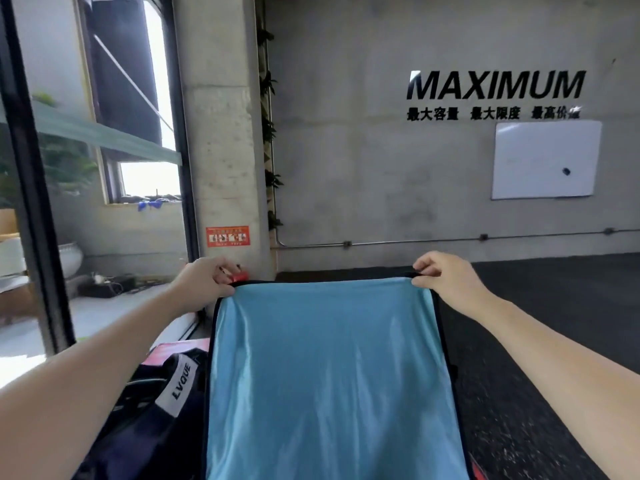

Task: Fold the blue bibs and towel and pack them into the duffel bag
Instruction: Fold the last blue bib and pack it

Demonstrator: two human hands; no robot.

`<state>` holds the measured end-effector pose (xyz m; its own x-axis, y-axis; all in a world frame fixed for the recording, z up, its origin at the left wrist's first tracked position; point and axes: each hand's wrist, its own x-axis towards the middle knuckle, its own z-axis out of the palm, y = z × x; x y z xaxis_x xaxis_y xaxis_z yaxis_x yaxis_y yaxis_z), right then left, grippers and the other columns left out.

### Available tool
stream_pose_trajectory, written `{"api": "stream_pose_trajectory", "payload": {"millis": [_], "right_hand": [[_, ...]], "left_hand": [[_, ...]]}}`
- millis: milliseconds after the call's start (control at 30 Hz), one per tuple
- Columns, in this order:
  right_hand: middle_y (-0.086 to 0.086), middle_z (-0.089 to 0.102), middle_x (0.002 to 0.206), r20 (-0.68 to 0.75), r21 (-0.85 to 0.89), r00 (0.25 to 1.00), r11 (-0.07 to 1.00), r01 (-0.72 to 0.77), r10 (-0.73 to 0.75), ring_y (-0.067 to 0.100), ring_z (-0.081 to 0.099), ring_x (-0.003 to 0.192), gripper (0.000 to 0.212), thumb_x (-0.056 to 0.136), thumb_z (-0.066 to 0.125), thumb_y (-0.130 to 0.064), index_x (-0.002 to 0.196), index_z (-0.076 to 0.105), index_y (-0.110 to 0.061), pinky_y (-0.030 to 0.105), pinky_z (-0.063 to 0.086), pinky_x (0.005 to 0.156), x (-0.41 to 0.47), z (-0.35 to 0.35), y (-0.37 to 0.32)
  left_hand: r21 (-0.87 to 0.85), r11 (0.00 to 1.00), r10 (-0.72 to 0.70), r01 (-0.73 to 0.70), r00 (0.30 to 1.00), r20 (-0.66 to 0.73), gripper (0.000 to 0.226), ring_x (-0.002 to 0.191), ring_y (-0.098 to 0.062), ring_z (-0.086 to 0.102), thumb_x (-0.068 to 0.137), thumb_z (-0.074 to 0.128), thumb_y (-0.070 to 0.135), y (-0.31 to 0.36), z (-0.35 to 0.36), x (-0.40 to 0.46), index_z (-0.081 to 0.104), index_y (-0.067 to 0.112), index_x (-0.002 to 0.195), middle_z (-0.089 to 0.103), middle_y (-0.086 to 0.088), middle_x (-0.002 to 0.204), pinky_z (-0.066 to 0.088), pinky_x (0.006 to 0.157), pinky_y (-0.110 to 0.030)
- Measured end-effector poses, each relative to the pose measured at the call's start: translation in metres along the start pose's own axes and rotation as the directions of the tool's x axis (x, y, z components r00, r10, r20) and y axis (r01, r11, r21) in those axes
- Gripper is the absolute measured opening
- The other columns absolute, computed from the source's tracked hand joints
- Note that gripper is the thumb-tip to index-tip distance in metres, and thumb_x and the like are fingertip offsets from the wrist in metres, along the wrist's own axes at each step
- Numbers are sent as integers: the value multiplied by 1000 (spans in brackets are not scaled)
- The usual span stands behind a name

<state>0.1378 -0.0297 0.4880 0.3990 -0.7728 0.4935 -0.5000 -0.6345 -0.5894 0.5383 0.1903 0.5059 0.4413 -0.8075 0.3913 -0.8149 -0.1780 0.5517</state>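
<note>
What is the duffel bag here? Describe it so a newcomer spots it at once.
Start at the large light-blue cloth that both hands hold up by its top corners in the middle of the view. Look just left of its lower part, under the left forearm: the duffel bag lies there. It is dark navy, with a white strap label reading LVQUE, unlike the shiny blue cloth beside it.

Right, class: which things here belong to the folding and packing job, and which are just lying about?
Job: blue cloth, pinched at its top corners by the left hand and right hand; dark bag.
Lying about: whiteboard, red sticker, white pot.
</note>
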Motion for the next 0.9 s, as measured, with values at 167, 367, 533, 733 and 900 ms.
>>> {"api": "stream_pose_trajectory", "payload": {"millis": [167,367,533,733,900], "right_hand": [[6,72,83,237,-128,954,980,-155,182,13,71,60,6,88,71,-11,92,68,-14,18,50,55,30,77,53],[15,71,105,319,-8,862,911,-413,394,27,76,82,11,92,65,-7,102,61,-10,46,61,84,82,142,96],[3,69,96,47,-105,969,966,-235,241,20,64,91,16,89,74,-27,91,65,-15,32,49,83,129,137,87],[-2,61,90,-259,-20,965,999,26,-30,17,54,86,21,93,70,-34,95,60,-15,27,35,74,171,84,31],[-6,63,95,-357,77,921,977,199,-159,11,58,86,18,95,67,-32,101,61,-16,23,41,78,162,39,-13]], "left_hand": [[175,975,-179,134,945,273,26,61,-13,63,76,72,6,-55,82,39,75,31,82,73,-1,71,51,57,-24],[11,948,-317,319,937,150,5,76,-30,72,76,80,8,-81,140,94,75,9,73,72,-14,77,62,74,-39],[90,978,-181,186,982,-58,18,74,-14,58,83,81,27,-51,140,142,73,12,77,68,-2,81,47,73,-31],[27,998,67,-61,927,-370,13,79,-25,61,93,66,21,-3,82,184,69,9,91,67,-7,85,45,69,-33],[27,979,182,-202,808,-560,10,82,-20,57,96,59,20,23,30,166,64,11,95,65,-4,87,38,72,-27]]}}
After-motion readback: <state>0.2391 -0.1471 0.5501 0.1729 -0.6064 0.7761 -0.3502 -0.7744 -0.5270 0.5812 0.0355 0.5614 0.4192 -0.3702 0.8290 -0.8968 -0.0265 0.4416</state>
